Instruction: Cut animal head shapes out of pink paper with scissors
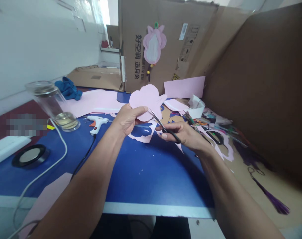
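My left hand (128, 118) pinches a pink paper cutout (146, 96) with a rounded, lobed outline, thumb on its near face. In my right hand (179, 134) is a pair of dark-handled scissors (161, 124), fingers wrapped round the handles. The blades reach up to the cutout's lower edge near my left thumb; how far they are apart I cannot make out. Below the hands lies a pink paper offcut (143, 136) on the blue tabletop (141, 179). A finished-looking pink paper piece with a pale centre (152, 48) hangs on the cardboard behind.
A white glue gun (97, 123) lies left of my left hand, its cord running forward. Farther left stand a glass cup (58, 109) and a black tape roll (31, 156). Paper scraps and tools crowd the right side. Tall cardboard (265, 83) walls the back and right.
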